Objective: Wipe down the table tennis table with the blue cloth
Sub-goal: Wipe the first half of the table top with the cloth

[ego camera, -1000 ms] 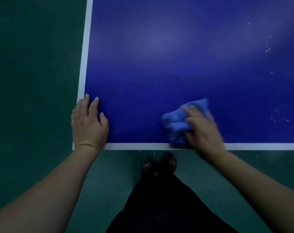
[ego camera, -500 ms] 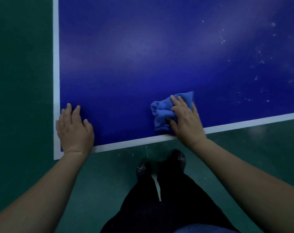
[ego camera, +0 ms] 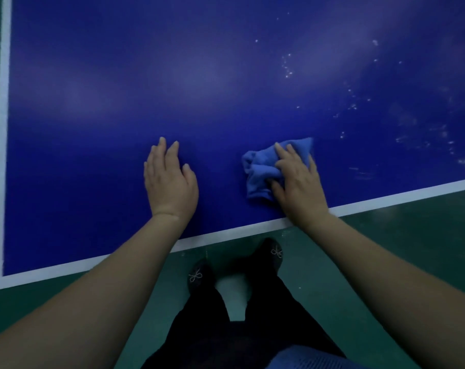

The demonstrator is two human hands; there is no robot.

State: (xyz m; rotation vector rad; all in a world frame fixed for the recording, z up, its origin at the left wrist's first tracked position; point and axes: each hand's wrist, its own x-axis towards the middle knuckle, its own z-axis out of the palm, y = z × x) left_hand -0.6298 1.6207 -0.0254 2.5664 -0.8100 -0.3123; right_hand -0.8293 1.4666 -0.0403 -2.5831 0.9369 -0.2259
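head view, right hand: right hand (ego camera: 298, 182) presses down on the bunched blue cloth (ego camera: 263, 169), fingers curled over it, just inside the near white edge line (ego camera: 226, 233), about 4 o'clock from frame centre.
head view, left hand: left hand (ego camera: 170, 179) lies flat and spread on the tabletop (ego camera: 146, 75), holding nothing, at 9 o'clock from the cloth and near it.
head view, done so far: the stretch of tabletop from 9 to 12 o'clock of the cloth looks smooth, only soft glare on it; i'd judge that part wiped, though i can't be sure.
head view, still to do: pale specks and smears (ego camera: 287, 67) scatter from 1 to 3 o'clock of the cloth, so by my reading the right-hand stretch is waiting.
head view, overall: looks like early to middle going, judging by this corner alone.
head view, hidden: the far end, any net and the right side run out of frame; the cloth's underside and part of it sit under the palm.
head view, hard to read: dim light, and glare patches could pass for dust or damp; below, dark shoes (ego camera: 199, 275) on the green floor (ego camera: 386, 235).
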